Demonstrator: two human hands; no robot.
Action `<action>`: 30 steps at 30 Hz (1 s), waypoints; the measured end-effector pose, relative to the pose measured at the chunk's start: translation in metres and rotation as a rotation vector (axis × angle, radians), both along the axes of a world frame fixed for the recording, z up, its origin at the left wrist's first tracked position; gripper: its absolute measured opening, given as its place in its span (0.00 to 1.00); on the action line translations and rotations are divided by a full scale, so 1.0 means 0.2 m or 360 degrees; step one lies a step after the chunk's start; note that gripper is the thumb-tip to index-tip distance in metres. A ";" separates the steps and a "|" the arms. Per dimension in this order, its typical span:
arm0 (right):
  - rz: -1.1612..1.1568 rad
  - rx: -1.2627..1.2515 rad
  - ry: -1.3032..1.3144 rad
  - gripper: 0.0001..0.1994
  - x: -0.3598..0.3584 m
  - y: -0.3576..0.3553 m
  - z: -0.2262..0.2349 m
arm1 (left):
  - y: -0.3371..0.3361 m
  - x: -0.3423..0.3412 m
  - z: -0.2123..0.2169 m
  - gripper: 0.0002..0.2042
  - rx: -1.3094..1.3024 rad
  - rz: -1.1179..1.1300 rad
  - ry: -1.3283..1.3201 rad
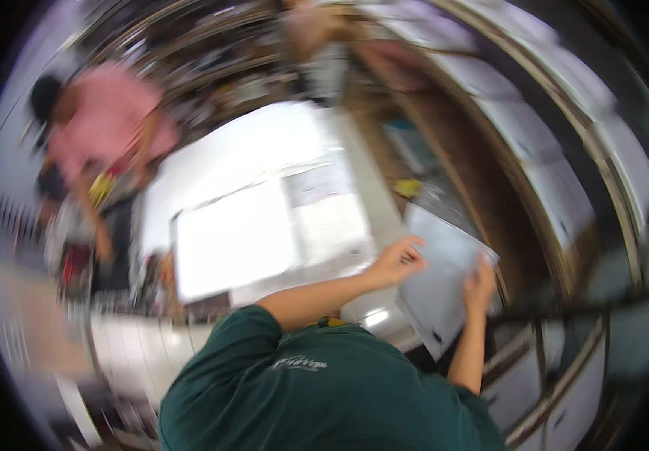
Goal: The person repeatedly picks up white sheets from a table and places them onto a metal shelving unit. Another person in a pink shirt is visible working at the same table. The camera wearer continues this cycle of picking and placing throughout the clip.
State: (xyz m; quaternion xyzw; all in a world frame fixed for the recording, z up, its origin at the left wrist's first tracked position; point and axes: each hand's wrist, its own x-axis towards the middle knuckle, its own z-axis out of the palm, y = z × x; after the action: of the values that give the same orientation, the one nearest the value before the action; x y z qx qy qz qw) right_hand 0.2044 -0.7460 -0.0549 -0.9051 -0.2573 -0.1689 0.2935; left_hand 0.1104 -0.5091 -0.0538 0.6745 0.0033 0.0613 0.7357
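Pale grey sheet (445, 286) is pinched by both your hands, left hand (398, 261) on its near edge, right hand (479, 286) on the far edge, above the white bench (264, 150).

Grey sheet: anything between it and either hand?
Nothing visible. The left hand rests on the upper left edge of the grey sheet and the right hand grips its right edge. The frame is blurred, so finger detail is unclear.

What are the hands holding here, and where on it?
Both grip a pale flat sheet: left hand at its upper left edge, right hand at its right edge.
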 end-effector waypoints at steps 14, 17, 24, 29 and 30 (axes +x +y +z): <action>-0.0153 -0.0123 -0.0019 0.38 -0.14 -0.07 -0.15 | 0.77 -1.41 -0.40 0.12 0.1506 0.1680 0.0399; -0.0187 -0.0125 -0.0098 0.39 -0.15 0.05 -0.12 | 0.90 -1.48 -0.45 0.12 0.1345 0.1610 0.0419; -0.0310 -0.0158 -0.0135 0.40 -0.22 0.35 -0.05 | 1.13 -1.56 -0.53 0.12 0.1229 0.1765 0.0398; -0.0304 -0.0099 -0.0119 0.39 -0.31 0.49 -0.02 | 1.31 -1.64 -0.55 0.12 0.1388 0.1937 0.0396; -0.0301 -0.0107 -0.0129 0.39 -0.32 0.50 -0.02 | 1.35 -1.65 -0.55 0.14 0.1394 0.1963 0.0433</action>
State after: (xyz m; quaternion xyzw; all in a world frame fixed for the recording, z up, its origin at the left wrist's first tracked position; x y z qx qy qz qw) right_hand 0.1410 -0.6465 -0.0591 -0.9270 -0.1878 -0.2238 0.2351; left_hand -0.2198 -0.2396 -0.1632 0.7820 0.4449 0.3728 0.2271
